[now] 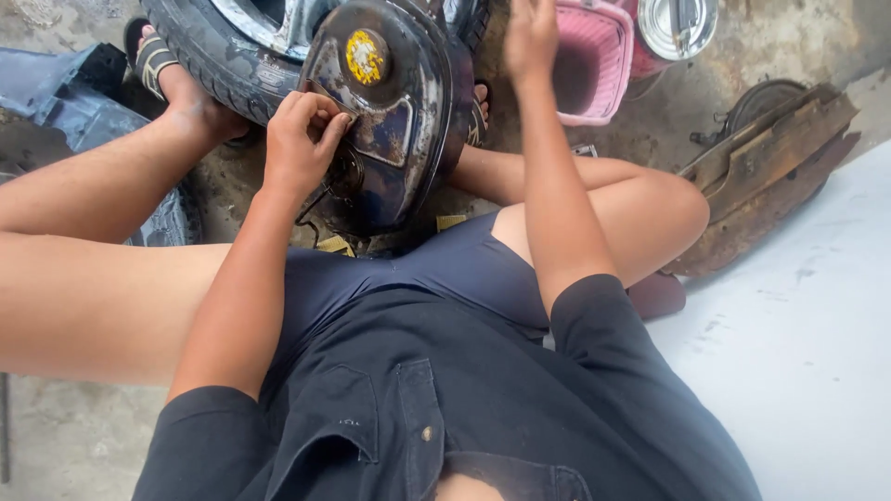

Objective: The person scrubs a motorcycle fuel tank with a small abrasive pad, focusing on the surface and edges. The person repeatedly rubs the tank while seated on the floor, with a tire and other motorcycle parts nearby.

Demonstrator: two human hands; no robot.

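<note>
A dark shirt (pixel 436 417) filled the view at six o'clock; bare knees spread to nine and three; between them at twelve stood a rusty dark tank (pixel 404 130) against a tyre (pixel 209 56); the left hand (pixel 302 139) pinched narrow on its side near a round opening; the right hand (pixel 531 37) rested on its top edge, its grip hidden; a pink basket (pixel 594 60) sat at one o'clock.

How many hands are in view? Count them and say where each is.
2. The left hand pinches at the rusty dark metal cover; the right hand is raised near the pink basket.
</note>
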